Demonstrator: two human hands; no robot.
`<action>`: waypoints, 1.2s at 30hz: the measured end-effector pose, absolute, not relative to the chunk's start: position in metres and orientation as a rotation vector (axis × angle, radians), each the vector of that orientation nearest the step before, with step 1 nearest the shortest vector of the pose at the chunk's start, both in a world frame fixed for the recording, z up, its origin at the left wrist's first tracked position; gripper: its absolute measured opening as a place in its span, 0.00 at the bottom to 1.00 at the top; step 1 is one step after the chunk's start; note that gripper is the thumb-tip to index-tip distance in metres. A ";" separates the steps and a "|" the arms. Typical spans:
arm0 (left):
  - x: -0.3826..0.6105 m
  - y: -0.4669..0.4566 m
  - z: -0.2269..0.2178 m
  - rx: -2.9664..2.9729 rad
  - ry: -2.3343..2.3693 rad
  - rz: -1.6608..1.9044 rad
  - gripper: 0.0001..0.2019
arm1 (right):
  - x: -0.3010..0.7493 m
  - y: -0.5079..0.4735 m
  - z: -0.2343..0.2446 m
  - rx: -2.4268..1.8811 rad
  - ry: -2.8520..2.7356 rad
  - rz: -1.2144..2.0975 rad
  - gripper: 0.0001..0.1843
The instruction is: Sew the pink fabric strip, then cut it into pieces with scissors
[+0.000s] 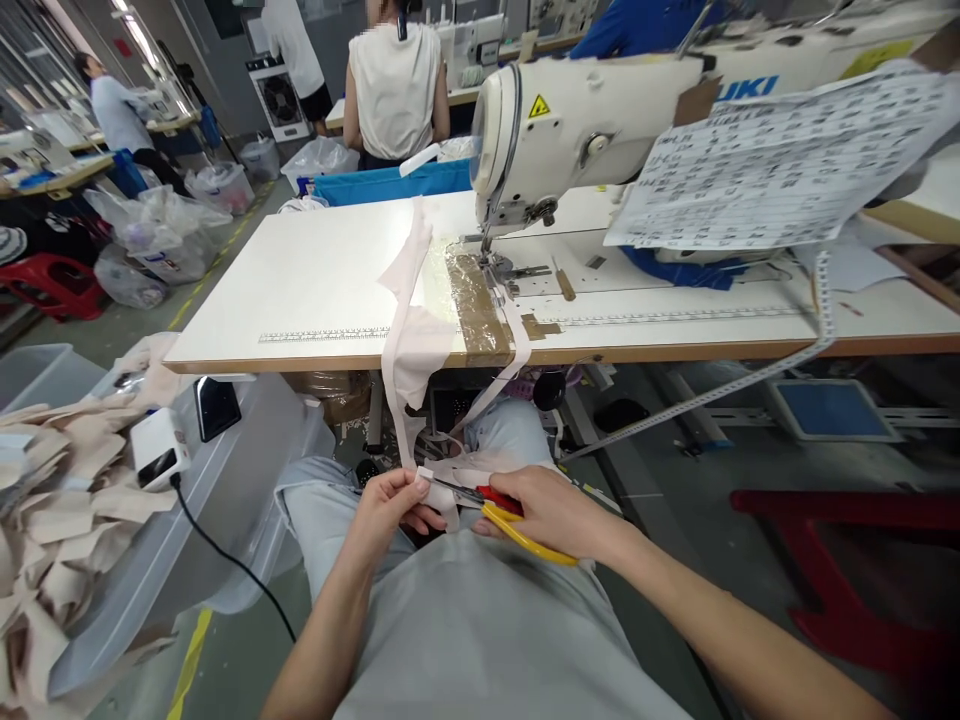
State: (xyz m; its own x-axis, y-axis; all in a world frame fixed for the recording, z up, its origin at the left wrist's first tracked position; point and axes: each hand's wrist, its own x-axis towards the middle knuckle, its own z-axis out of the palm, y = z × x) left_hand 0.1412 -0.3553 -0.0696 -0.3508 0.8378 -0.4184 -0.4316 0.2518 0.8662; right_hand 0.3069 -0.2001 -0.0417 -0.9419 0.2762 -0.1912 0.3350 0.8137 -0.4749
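Note:
Over my lap, my left hand (394,503) pinches the end of a pale pink fabric strip (401,370) between thumb and fingers. That strip runs up over the table's front edge onto the white top. My right hand (540,505) grips scissors (525,535) with one red and one yellow handle loop. Their blades point left and lie at the fabric beside my left fingertips; whether the blades touch the cloth I cannot tell. More pink fabric lies across my lap. Another band (517,335) hangs from near the needle of the sewing machine (555,130).
A printed sheet (780,160) covers part of the machine. A tape measure (712,395) hangs off the table (315,270). A small screwdriver (563,282) lies near the needle. At left, a plastic bin (180,540) holds fabric pieces, a white power bank (160,448) and a phone (217,408).

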 end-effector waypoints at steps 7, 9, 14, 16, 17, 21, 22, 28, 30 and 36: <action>0.150 -0.366 -0.059 0.462 1.344 1.398 0.20 | 0.308 -0.218 -0.027 0.436 2.955 -0.685 0.25; 0.150 -0.368 -0.054 0.464 1.352 1.394 0.21 | 0.310 -0.218 -0.026 0.455 2.951 -0.680 0.26; 0.156 -0.366 -0.054 0.477 1.375 1.353 0.23 | 0.311 -0.215 -0.030 0.517 2.940 -0.890 0.25; 0.163 -0.361 -0.058 0.494 1.344 1.328 0.23 | 0.308 -0.218 -0.037 0.505 2.910 -1.171 0.21; 0.167 -0.357 -0.060 0.501 1.307 1.314 0.24 | 0.306 -0.221 -0.042 0.508 2.884 -1.325 0.19; 0.165 -0.338 -0.054 0.597 1.217 1.187 0.24 | 0.299 -0.230 -0.060 0.651 2.865 -1.680 0.14; 0.158 -0.331 -0.048 0.648 1.248 1.170 0.25 | 0.299 -0.230 -0.063 0.681 2.885 -1.705 0.13; 0.083 -0.267 0.008 1.088 1.888 1.243 0.15 | 0.316 -0.216 -0.052 0.682 3.071 -1.618 0.13; 0.057 -0.239 0.021 1.226 2.385 1.193 0.11 | 0.323 -0.212 -0.043 0.680 3.211 -1.489 0.13; 0.018 -0.172 0.022 1.262 2.754 0.890 0.07 | 0.351 -0.196 -0.035 1.067 3.280 -1.450 0.07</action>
